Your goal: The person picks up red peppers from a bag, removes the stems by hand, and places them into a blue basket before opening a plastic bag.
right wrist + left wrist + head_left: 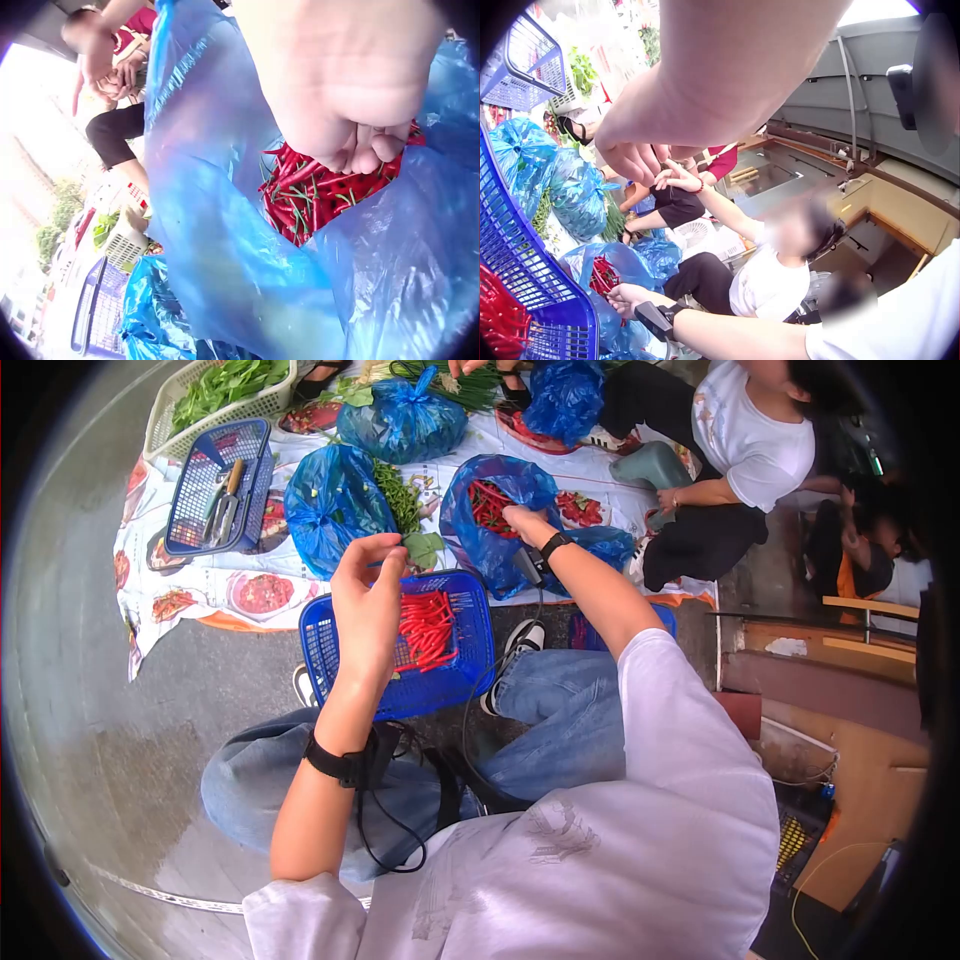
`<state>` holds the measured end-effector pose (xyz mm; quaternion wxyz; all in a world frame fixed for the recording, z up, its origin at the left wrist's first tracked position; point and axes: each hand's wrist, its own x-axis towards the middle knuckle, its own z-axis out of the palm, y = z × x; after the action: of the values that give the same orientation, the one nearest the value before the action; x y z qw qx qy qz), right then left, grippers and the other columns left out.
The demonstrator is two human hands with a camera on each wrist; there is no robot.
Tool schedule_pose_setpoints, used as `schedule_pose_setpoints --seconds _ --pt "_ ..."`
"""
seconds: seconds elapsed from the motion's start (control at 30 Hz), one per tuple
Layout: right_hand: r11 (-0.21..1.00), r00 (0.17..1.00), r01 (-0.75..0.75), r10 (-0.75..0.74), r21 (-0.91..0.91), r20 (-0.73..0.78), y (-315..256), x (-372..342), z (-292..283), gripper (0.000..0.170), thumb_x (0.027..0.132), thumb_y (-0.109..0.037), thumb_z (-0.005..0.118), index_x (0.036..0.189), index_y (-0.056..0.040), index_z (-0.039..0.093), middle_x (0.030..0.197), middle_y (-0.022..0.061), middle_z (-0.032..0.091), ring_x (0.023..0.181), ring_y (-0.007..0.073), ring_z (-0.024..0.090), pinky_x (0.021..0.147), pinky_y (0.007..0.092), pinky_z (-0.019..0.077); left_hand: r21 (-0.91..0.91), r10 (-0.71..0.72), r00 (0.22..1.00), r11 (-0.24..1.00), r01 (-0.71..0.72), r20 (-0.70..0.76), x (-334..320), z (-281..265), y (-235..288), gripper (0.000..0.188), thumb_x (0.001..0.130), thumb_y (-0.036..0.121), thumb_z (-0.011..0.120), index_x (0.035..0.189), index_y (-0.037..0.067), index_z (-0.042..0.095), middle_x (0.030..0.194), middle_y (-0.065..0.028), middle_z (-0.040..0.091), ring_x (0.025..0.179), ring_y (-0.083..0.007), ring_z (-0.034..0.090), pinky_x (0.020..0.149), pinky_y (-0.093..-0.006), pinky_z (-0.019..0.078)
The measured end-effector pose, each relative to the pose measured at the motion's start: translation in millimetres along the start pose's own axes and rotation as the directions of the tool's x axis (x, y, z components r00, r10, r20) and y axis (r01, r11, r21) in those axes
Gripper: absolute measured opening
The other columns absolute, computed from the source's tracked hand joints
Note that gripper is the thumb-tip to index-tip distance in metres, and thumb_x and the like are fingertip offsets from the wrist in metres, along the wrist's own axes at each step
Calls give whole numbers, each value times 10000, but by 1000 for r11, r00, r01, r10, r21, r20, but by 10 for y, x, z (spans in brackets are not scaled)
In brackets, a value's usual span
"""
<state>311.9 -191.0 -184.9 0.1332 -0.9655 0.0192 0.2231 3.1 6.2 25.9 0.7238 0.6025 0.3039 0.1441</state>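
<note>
Left hand (pixel 368 595) relaxed, holding nothing, over blue basket (pixel 425 701) with red chillies (pixel 430 632); right hand (pixel 528 526) at more chillies (pixel 487 508) in blue bag (pixel 494 568), grasp I cannot tell; white sheet (pixel 205 576) printed with food pictures (pixel 263 594)

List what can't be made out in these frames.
Right wrist: whether the right hand grips any bagged chilies; the hand itself hides that.
Left wrist: the rest of the blue basket and its red chilies, cut off by the left edge.
Head: what exactly the tied blue bags hold; crinkled plastic obscures it.

A cream basket (pixel 272 398) of leafy greens (pixel 225 392) stands beside a slate-blue basket (pixel 188 490) holding a tan-handled tool (pixel 235 478).
</note>
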Motion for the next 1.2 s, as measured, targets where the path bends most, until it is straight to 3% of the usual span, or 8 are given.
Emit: schedule_pose_setpoints --seconds 0.1,0.17,0.27,0.37,0.5,0.73,0.97,1.2 --pt "980 980 187 -191 -71 -56 38 -554 -407 260 749 -229 684 711 28 693 621 116 669 626 191 671 615 347 526 87 79 994 993 -85 75 -33 12 -55 245 923 87 650 1164 41 642 1045 -67 682 882 -145 634 786 -292 491" --pt "919 917 393 -391 -18 84 -91 -1244 -901 228 760 -199 715 739 27 706 647 99 674 595 156 640 585 318 509 186 166 970 962 -198 176 -47 53 -48 342 826 25 701 1155 15 607 1014 -113 680 871 -182 644 810 -327 510" --pt "855 805 392 -497 338 324 -239 -2035 -1391 163 821 -146 677 814 10 722 742 57 686 606 94 590 536 257 448 411 498 800 687 -599 333 -127 144 -50 474 792 68 755 1233 30 587 1095 -156 660 1066 -350 598 939 -436 470" --pt "770 669 262 -579 581 466 -336 -2602 -1624 145 868 -108 625 884 4 715 805 41 685 620 60 562 506 208 391 426 598 621 453 -783 506 -175 169 6 409 806 124 772 1188 43 650 1093 -140 677 1089 -311 609 968 -419 449" --pt "710 613 174 -620 682 489 -322 -2802 -1547 134 880 -113 631 860 -9 713 776 11 653 646 51 560 521 201 396 403 585 587 428 -809 559 -260 155 13 166 804 138 772 923 32 726 849 -98 694 858 -262 637 871 -386 456" --pt "652 648 398 -698 646 305 -435 -3000 -1582 154 927 -146 693 907 6 683 806 18 665 674 55 587 499 208 420 375 600 535 382 -845 594 -289 150 -5 140 822 114 753 921 27 706 836 -95 673 815 -269 618 770 -375 463" --pt "636 663 349 -687 689 298 -363 -2918 -1386 127 928 -87 682 907 39 678 751 56 675 604 78 599 494 219 469 431 631 558 363 -826 538 -315 218 -94 127 826 108 743 920 31 708 850 -81 673 794 -264 598 767 -374 457" --pt "642 656 366 -692 674 303 -349 -2923 -1344 127 938 -77 666 905 45 670 730 65 669 618 92 621 511 225 489 460 682 479 230 -857 553 -366 205 -41 121 816 81 729 914 14 706 897 -79 674 835 -266 585 798 -362 466"
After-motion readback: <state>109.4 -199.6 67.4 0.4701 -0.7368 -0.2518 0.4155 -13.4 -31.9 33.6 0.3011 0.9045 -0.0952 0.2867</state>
